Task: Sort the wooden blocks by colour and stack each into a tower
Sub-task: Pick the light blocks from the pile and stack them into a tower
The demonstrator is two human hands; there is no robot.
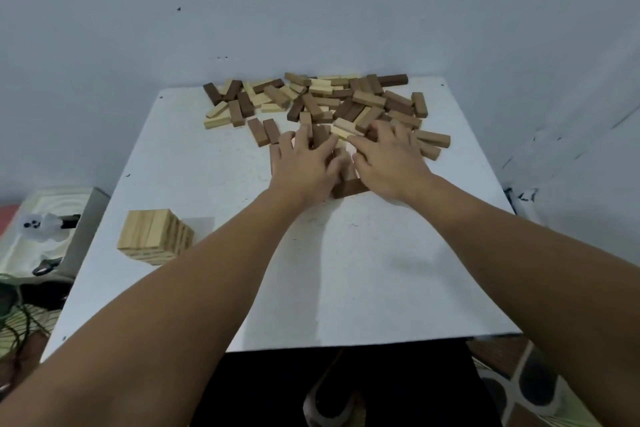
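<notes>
Forearms, ours, reach out over the white tabletop [346, 270].
Item: pale tower [154, 236], near left corner, several layers, square and standing alone.
Item: loose pile [322, 104], far edge, pale, mid-brown and dark blocks mixed, some overlapping.
Item: brown stack [349, 185], between our hands, only its near end visible.
Left hand [304, 163]: fingers spread, resting over blocks at the pile's near edge. Right hand [388, 163]: fingers spread likewise; whether either pinches a block we cannot tell.
Handling note: we judge the brown tower just begun. Best to draw out one matching block at a time, square it against the stack, and keep sleeves of loose blocks from nudging it.
</notes>
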